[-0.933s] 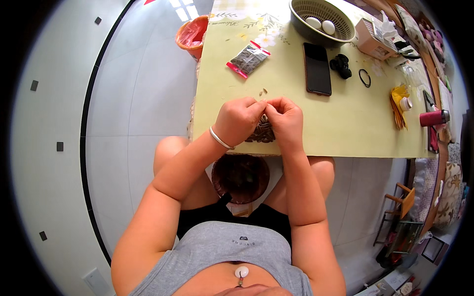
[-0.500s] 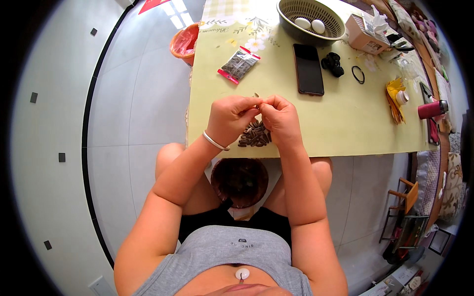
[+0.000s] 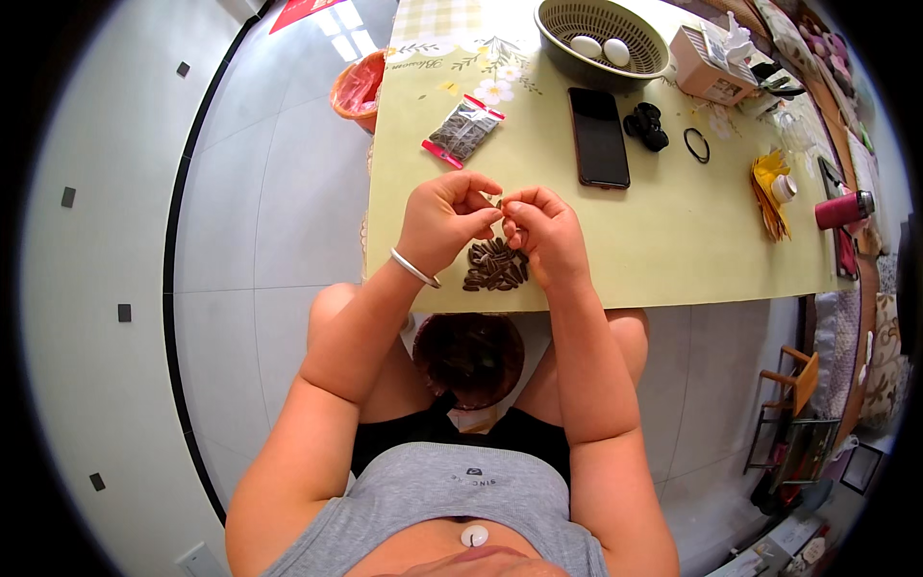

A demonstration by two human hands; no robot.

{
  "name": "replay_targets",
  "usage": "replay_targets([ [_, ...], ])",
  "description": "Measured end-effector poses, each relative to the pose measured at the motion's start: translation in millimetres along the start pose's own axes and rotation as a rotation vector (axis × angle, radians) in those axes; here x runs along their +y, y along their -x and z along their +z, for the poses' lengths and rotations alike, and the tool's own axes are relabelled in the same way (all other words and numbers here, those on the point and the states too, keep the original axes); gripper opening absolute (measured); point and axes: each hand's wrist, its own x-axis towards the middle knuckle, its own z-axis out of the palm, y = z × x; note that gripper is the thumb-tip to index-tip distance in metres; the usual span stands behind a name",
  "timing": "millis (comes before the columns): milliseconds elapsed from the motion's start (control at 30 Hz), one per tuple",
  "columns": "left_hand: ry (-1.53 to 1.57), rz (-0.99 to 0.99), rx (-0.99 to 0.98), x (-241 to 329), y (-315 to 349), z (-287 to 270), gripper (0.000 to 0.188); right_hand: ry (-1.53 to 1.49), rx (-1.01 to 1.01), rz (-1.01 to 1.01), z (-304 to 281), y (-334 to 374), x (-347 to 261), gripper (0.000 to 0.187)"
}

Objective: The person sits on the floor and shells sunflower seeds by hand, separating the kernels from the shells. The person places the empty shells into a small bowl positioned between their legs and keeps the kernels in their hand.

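Observation:
A small pile of dark striped sunflower seeds [image 3: 496,265] lies on the table near its front edge. Just beyond it, my right hand [image 3: 546,231] is closed in a pinch on what looks like a single seed, mostly covered by the fingertips. Facing it, my left hand [image 3: 444,219] has thumb and forefinger apart, close to the right fingertips, with nothing clearly held. A white bangle [image 3: 414,268] circles my left wrist. Beyond the left hand lies a clear packet [image 3: 463,131] with pink ends, filled with dark seeds.
A dark red-brown bin [image 3: 468,361] stands between my knees, below the table's edge. On the table [image 3: 673,245] are a phone [image 3: 599,137], a small black object [image 3: 646,127], a black band [image 3: 697,145], a basket [image 3: 646,34] holding two eggs, a tissue box [image 3: 711,67] and a maroon bottle [image 3: 842,211].
The thumb and forefinger of my left hand have parted and drawn slightly away from the right fingertips, which stay pinched. Earlier, both hands' fingertips met.

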Motion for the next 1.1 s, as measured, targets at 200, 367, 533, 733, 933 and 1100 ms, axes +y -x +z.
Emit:
replay_targets([
  [200, -0.152, 0.170, 0.023, -7.3, 2.0, 4.2, 0.017, 0.369, -0.010, -0.187, 1.1, 5.0, 2.4, 0.011],
  [367, 0.124, -0.033, -0.025, -5.7, -1.8, -5.3, 0.016, 0.334, -0.010, -0.208, 3.3, 6.3, 2.7, 0.011],
  [533, 0.125, -0.007, 0.025, -6.6, -3.6, -1.4, 0.012, 0.226, 0.030, -0.174, 0.7, 2.7, 7.2, 0.007],
  [733, -0.117, 0.125, 0.083, -1.9, -4.2, 1.8, 0.010, -0.094, 0.073, -0.022, -3.7, -3.1, 1.9, 0.011],
  [933, -0.339, 0.324, 0.022, 6.7, 0.9, 11.0, 0.012, -0.113, -0.036, 0.066, -5.3, -5.0, 4.7, 0.021],
  [1100, -0.365, 0.377, 0.053, -0.5, -3.6, 5.9, 0.015, -0.188, -0.016, 0.080, -3.7, -4.2, -1.4, 0.025],
])
